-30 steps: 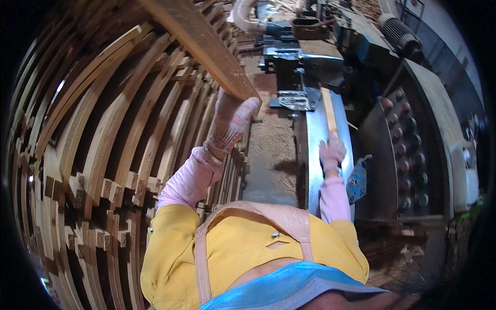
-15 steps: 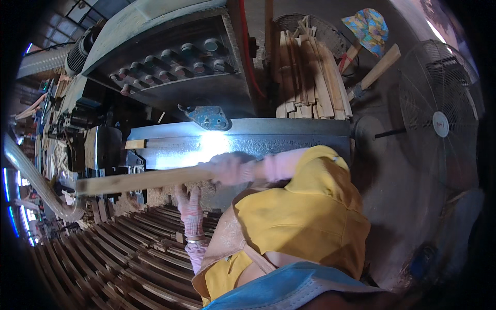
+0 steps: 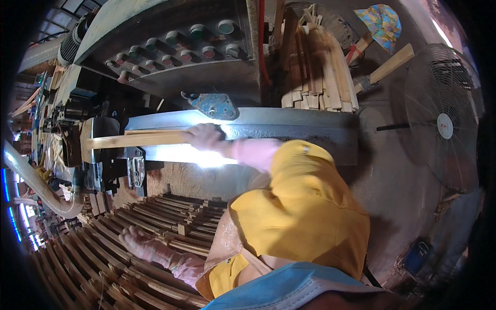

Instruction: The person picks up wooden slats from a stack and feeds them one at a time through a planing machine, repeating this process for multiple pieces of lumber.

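Note:
My right hand [image 3: 205,137], in a light glove, is closed on the near end of a wooden strip [image 3: 137,140]. The strip lies over the shiny metal table [image 3: 299,124] of a woodworking machine, and its far end reaches the machine's cutting head housing [image 3: 103,135]. Another, thinner strip edge shows just behind it. My left hand [image 3: 140,245], in a pinkish knitted glove, is low at the left over the stacked wooden strips [image 3: 103,263]. Its fingers are stretched out on top of the strips, touching or very near them.
A control panel [image 3: 175,51] with several knobs stands behind the table, with a blue metal bracket [image 3: 213,106] below. Cut strips [image 3: 318,72] are piled at the back right, near a floral hat [image 3: 380,26] and a large fan [image 3: 443,124]. A ribbed hose [image 3: 39,188] runs at left.
My right hand has moved the wooden strip back onto the metal table. My left hand has gone from beside the strip down and left to the stacked strips.

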{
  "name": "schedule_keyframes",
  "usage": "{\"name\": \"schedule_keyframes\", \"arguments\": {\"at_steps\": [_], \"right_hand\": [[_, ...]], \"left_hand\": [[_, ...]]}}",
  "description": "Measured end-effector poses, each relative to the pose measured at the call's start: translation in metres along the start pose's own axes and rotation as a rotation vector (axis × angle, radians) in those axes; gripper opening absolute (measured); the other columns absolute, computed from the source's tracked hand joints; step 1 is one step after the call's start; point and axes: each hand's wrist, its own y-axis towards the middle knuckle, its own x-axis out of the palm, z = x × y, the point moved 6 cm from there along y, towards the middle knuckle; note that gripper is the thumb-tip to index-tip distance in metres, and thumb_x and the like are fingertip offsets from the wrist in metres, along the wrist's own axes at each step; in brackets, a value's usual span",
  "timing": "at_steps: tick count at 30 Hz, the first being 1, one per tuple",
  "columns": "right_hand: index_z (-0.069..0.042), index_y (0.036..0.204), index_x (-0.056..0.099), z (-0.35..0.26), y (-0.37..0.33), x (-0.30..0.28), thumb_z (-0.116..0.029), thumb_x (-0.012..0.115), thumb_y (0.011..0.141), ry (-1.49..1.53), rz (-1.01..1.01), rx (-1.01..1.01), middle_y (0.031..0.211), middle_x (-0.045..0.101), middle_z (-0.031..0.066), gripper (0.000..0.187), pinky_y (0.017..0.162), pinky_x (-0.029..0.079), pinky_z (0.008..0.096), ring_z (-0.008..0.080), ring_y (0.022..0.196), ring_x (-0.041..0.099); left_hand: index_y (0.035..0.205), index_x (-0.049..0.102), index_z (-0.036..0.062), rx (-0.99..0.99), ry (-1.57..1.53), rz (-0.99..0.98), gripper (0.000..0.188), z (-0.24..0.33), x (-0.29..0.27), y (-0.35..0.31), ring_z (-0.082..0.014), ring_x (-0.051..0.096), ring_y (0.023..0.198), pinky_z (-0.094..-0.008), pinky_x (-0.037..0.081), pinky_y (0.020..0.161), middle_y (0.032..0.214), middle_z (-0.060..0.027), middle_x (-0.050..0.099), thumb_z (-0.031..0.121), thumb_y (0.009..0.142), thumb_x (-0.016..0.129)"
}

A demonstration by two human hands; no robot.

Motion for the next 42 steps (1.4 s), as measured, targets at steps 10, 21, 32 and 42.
{"name": "schedule_keyframes", "arguments": {"at_steps": [10, 21, 32, 42], "right_hand": [[-0.019, 0.152, 0.047, -0.036, 0.047, -0.035, -0.033, 0.059, 0.101, 0.053, -0.048, 0.022, 0.123, 0.066, 0.0102, 0.053, 0.087, 0.057, 0.0404, 0.0284, 0.109, 0.064], [-0.023, 0.132, 0.063, 0.072, -0.167, -0.087, -0.027, 0.065, 0.09, -0.12, -0.109, 0.152, 0.114, 0.067, 0.0026, 0.042, 0.091, 0.049, 0.0475, 0.0265, 0.111, 0.062], [-0.017, 0.133, 0.067, -0.041, 0.077, -0.015, -0.032, 0.054, 0.101, -0.173, -0.182, -0.254, 0.122, 0.069, 0.0035, 0.038, 0.09, 0.054, 0.037, 0.0222, 0.113, 0.062], [-0.017, 0.139, 0.063, -0.076, 0.076, -0.004, -0.046, 0.06, 0.097, -0.074, -0.259, -0.335, 0.136, 0.062, 0.0095, 0.051, 0.096, 0.052, 0.0435, 0.0258, 0.122, 0.057]], "left_hand": [[0.15, 0.035, -0.0119, 0.278, -0.37, 0.301, 0.074, 0.143, -0.098, 0.05, -0.0405, 0.048, 0.137, -0.0491, 0.041, 0.118, 0.152, -0.0254, 0.046, 0.041, 0.103, 0.058], [0.155, 0.027, -0.012, 0.135, -0.501, 0.309, 0.083, 0.164, -0.16, 0.113, -0.0429, 0.035, 0.147, -0.0534, 0.032, 0.123, 0.161, -0.0264, 0.034, 0.044, 0.102, 0.058], [0.16, 0.014, -0.012, 0.049, -0.528, 0.224, 0.097, 0.22, -0.186, 0.113, -0.0475, 0.012, 0.157, -0.0569, 0.017, 0.129, 0.171, -0.0268, 0.015, 0.05, 0.101, 0.06], [0.152, 0.031, -0.0184, 0.204, -0.355, 0.319, 0.087, 0.255, -0.278, 0.162, -0.049, 0.03, 0.151, -0.0524, 0.029, 0.126, 0.159, -0.0328, 0.038, 0.037, 0.096, 0.068]]}}
